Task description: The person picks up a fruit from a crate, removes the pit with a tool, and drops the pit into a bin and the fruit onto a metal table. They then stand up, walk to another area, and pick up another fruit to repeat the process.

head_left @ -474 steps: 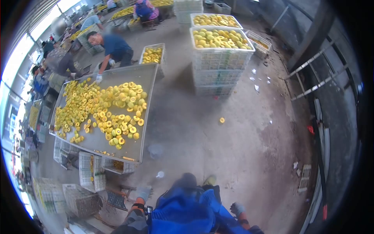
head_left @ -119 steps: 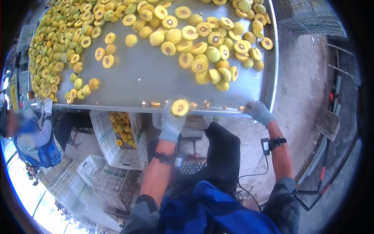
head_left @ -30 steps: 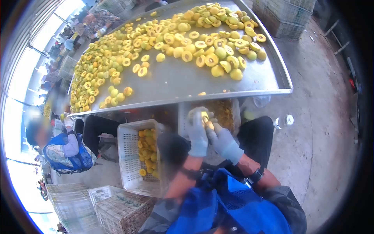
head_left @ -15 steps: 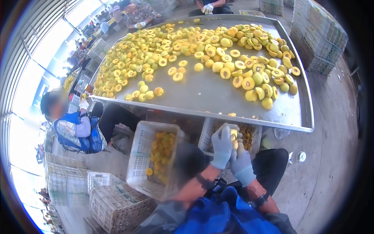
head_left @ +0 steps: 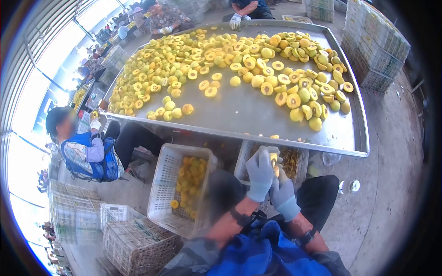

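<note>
The left grip [head_left: 260, 171], in a pale glove, is closed on a fruit half [head_left: 274, 159], pinching it between thumb and fingers. The right grip [head_left: 284, 195] comes up from below, fingers curled close to the lower end of the same piece; whether it holds a tool or only steadies the fruit, I cannot tell. The fruit half sits on the right side of the left grip and just beyond the right one, the left grip taking more of it. Its long axis appears to run away from the body, with the cut face turned partly to the right.

Both grips are near the front edge of the desk [head_left: 239, 112], on the body's side of it, and over a crate [head_left: 304, 162] with brownish scraps in it. Another crate [head_left: 159, 186], with fruit along one side, stands beyond the left knee [head_left: 225, 188]. On the desk, the fruit pile [head_left: 179, 64] lies well back from the near rim, with plain metal showing between. The rim limits forward movement low down; sideways, the room is over the floor [head_left: 373, 207], past the right knee [head_left: 320, 195]
</note>
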A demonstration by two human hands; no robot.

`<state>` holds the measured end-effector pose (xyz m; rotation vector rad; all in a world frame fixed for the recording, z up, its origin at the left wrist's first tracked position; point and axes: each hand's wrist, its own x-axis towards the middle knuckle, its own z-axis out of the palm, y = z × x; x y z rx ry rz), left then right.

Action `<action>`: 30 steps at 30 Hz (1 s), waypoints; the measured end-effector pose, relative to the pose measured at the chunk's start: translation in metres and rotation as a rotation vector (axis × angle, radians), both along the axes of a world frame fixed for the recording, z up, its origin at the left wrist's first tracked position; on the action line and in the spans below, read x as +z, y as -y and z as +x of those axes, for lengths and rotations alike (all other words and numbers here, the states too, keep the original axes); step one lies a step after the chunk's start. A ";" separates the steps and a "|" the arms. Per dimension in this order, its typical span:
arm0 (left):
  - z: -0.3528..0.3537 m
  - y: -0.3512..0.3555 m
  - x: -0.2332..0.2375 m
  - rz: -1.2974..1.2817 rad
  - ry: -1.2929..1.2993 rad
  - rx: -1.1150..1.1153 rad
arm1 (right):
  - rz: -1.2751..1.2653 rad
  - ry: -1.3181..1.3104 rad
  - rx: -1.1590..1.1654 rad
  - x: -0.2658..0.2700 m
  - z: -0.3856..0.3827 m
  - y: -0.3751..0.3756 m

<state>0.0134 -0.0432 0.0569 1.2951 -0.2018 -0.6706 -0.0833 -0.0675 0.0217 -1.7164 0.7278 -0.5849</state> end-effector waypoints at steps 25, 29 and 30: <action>-0.019 0.005 0.025 -0.033 0.021 0.022 | -0.007 -0.018 0.007 0.023 -0.019 0.000; -0.016 0.004 0.019 -0.043 0.086 -0.014 | -0.046 -0.069 0.009 0.025 -0.018 -0.001; -0.015 0.005 0.017 -0.045 0.105 -0.022 | -0.062 -0.089 0.010 0.025 -0.018 0.000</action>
